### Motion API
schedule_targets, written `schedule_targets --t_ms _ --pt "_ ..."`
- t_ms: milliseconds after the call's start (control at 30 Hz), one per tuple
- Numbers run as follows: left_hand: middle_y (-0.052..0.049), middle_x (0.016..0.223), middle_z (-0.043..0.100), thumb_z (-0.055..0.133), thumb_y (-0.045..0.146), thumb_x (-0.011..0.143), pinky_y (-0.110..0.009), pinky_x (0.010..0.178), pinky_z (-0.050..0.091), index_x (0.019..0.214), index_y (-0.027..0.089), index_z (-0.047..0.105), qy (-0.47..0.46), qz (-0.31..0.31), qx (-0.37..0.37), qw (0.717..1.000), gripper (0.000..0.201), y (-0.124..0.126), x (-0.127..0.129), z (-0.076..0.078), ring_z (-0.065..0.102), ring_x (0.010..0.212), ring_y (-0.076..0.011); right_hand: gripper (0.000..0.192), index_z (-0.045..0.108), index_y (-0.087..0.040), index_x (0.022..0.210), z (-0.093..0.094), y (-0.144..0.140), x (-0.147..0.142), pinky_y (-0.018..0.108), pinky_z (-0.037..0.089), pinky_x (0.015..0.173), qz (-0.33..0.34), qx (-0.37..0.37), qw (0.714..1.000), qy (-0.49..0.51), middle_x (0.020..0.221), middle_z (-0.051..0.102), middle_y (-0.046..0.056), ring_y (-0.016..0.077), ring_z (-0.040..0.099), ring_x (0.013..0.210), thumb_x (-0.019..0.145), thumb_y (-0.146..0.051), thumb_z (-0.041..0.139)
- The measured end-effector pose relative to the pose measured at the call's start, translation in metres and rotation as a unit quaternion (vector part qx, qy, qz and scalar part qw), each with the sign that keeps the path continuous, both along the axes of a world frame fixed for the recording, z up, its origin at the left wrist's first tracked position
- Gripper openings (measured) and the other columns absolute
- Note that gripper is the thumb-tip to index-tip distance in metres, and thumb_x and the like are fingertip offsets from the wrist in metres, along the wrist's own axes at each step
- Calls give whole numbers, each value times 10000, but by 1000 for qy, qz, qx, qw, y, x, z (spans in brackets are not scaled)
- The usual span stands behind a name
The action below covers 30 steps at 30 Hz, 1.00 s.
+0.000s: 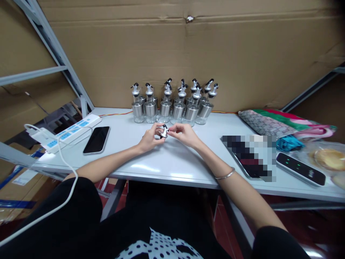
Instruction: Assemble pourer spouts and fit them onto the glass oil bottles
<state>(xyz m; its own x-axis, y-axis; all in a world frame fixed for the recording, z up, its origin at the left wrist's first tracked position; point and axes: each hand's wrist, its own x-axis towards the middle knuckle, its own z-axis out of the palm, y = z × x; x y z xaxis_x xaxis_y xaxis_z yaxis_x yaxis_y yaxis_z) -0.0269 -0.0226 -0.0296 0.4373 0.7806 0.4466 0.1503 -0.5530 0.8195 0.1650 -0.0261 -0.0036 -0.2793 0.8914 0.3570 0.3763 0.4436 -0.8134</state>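
Over the middle of the white table (151,162), my left hand (151,138) is closed around a silver and black pourer spout (164,133). The fingertips of my right hand (185,134) pinch at the spout's black end from the other side. Whether they grip the small lever or just touch it is hard to see. Behind my hands stand several glass and steel oil bottles (165,109) in rows. Most show a similar silver spout with a black flap on top, and the rear ones are partly hidden.
At left lie a black phone (97,140) and a white power strip (72,132) with a cable (68,194) crossing my left arm. To the right are a pixelated device (250,158), a black and white gadget (300,169) and a colourful bag (285,124). Cardboard (161,46) walls the back.
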Motion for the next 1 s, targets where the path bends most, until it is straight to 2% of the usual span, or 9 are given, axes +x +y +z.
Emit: schedule_targets --t_ms 167,367,533,767,1000 --pt "-39 915 638 667 206 701 -288 793 502 1140 161 405 -40 1 -15 999 513 -1 2 -2 671 813 -153 174 705 -163 757 3 -4 -1 313 459 675 13 4 1000 16 775 726 60 178 611 680 707 -323 661" --pt "-26 922 640 646 146 714 -280 841 502 1219 167 433 -67 -11 6 998 548 -2 6 1 671 827 -132 250 574 -177 621 -2 -2 -2 301 448 615 -34 -3 996 78 653 656 34 161 572 615 659 -387 706" --pt "-42 963 647 604 119 722 -300 851 509 1261 161 432 -62 -30 4 998 568 0 4 2 688 838 -150 252 617 -182 720 0 -1 -4 292 470 635 -19 -13 991 131 708 666 21 153 600 656 634 -389 730" --pt "-40 977 657 576 96 720 -284 851 508 1304 171 443 -48 -33 17 998 603 -1 3 5 684 851 -147 296 606 -179 734 1 -3 -5 277 463 595 -11 -36 988 149 655 654 0 127 580 587 608 -401 756" --pt "-32 948 651 565 123 725 -283 842 503 1358 170 417 -25 -35 21 999 652 -1 2 5 667 826 -133 340 627 -174 766 -1 -2 -5 308 495 650 5 -63 986 156 702 687 25 157 630 643 582 -416 778"
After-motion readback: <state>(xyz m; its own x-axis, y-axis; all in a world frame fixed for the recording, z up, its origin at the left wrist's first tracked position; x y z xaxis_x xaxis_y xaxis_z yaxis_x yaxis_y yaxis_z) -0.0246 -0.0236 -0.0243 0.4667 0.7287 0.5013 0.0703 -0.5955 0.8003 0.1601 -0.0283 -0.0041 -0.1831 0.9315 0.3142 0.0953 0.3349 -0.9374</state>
